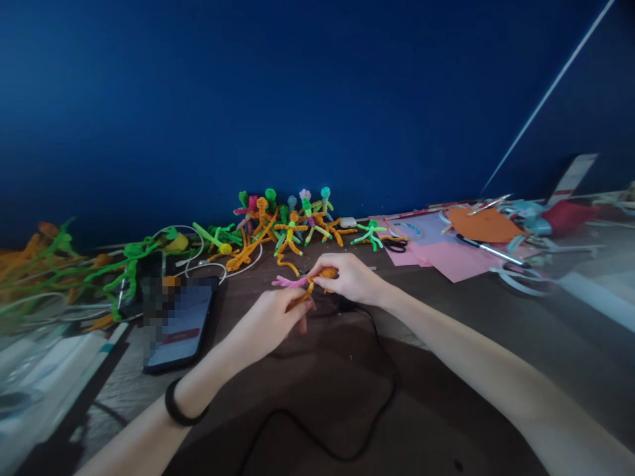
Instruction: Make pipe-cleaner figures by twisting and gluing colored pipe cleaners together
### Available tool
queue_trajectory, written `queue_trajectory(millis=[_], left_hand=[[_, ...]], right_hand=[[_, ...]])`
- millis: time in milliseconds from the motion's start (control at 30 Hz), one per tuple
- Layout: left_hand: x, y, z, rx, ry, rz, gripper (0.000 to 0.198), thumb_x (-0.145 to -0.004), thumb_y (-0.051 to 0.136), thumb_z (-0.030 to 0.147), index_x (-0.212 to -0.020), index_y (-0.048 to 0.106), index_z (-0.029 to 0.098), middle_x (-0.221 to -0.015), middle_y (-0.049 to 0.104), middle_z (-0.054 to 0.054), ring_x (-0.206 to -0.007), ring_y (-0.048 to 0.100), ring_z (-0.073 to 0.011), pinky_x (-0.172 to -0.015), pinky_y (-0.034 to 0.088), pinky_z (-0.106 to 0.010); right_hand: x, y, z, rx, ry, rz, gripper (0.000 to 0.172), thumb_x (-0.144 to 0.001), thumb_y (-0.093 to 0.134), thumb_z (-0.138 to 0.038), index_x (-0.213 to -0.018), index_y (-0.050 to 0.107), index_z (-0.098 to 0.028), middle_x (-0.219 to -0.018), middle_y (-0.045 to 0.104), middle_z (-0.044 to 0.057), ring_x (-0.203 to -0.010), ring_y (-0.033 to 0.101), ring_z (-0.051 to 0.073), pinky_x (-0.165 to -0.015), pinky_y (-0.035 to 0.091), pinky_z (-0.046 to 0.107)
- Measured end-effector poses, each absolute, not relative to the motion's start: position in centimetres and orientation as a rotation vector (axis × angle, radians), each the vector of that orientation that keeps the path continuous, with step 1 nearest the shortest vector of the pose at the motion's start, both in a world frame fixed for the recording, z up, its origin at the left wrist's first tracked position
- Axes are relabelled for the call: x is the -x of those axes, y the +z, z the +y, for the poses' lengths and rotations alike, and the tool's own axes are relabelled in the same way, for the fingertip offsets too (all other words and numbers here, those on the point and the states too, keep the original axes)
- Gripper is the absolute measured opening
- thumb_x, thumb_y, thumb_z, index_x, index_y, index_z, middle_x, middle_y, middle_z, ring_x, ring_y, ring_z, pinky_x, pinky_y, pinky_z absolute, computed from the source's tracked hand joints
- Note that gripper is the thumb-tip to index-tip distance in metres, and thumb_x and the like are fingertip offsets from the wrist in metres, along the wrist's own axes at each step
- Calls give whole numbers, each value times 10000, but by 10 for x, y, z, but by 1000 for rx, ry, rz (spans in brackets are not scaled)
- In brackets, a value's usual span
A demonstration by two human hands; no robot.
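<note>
My left hand (268, 322) is closed, pinching a part-made pipe-cleaner figure with pink (290, 282) and orange strands. My right hand (356, 280) closes thumb and fingers on the figure's orange wound part (327, 272). Both hands meet just above the dark table, and their fingers hide some of the piece. A loose orange pipe cleaner (288, 266) curls on the table just beyond the fingers. Behind them, several finished pipe-cleaner figures, among them a yellow and orange one (292, 231), stand against the wall. A bright green figure (371, 235) is to their right.
A phone (183, 324) lies left of my left hand. Green and orange pipe cleaners (131, 261) and white cables crowd the left side. Right are black-handled scissors (395, 245), pink paper sheets (459, 260), orange paper (483, 225) and a pen (493, 251). A black cable (370, 430) crosses the front.
</note>
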State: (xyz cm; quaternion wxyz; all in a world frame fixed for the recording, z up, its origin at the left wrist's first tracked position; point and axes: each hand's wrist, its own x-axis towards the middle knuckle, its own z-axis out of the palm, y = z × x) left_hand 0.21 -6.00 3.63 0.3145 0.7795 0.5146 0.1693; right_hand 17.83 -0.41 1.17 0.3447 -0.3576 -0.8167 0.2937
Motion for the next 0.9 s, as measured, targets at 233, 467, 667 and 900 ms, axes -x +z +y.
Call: queue_trajectory(millis=[233, 467, 667, 900], left_hand=[[12, 45, -54, -2302, 530, 1503, 272, -830, 410, 310, -703, 622, 195, -641, 633, 11, -580, 542, -129, -556, 342, -233], [23, 38, -38, -2297, 572, 1487, 253, -817, 422, 287, -770, 653, 194, -722, 656, 3, -639, 551, -136, -588, 361, -231], [26, 27, -29, -2111, 494, 1313, 283, -815, 444, 340, -662, 592, 154, -580, 549, 27, -536, 450, -94, -515, 323, -208], [23, 7, -24, -1726, 435, 948, 395, -770, 494, 490, -764, 632, 120, -632, 598, -38, -525, 487, -103, -493, 355, -220]], right_hand=[[-182, 21, -8, 838, 861, -2271, 116, -716, 557, -95, -773, 648, -141, -781, 625, 24, -720, 555, 113, -662, 391, 227], [-186, 23, -9, 803, 1153, -2247, 97, -710, 600, -165, -793, 638, -131, -775, 629, 24, -695, 563, 109, -642, 416, 224], [-188, 26, -11, 709, 1414, -2099, 137, -687, 660, -206, -800, 635, -132, -799, 643, 30, -726, 587, 112, -661, 444, 229], [-180, 21, -13, 615, 1462, -1841, 122, -651, 697, -190, -736, 629, -135, -777, 644, 21, -722, 590, 107, -685, 458, 248]])
